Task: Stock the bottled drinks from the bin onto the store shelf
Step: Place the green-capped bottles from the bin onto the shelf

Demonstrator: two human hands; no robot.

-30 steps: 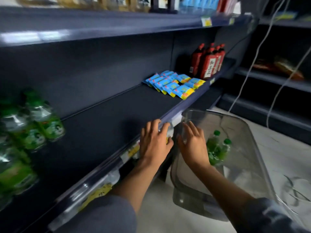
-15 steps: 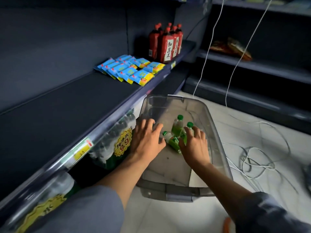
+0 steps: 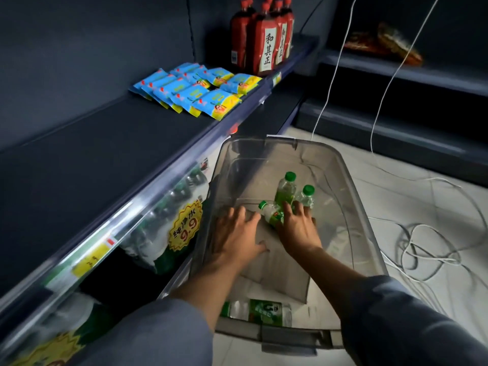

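Looks like the tail end of stocking: the clear bin (image 3: 351, 186) on the floor holds just a few green-capped bottles (image 3: 286, 190) at its 1 o'clock corner, plus one lying flat (image 3: 260, 310) at 6 o'clock. Right hand (image 3: 298, 229) reaches in, fingers spread over the tipped bottle (image 3: 272, 213), not curled round it yet. Left hand (image 3: 235, 239) rests flat and relaxed on the bin floor. The shelf (image 3: 105, 159) at 10 o'clock is bare here (plenty of room).
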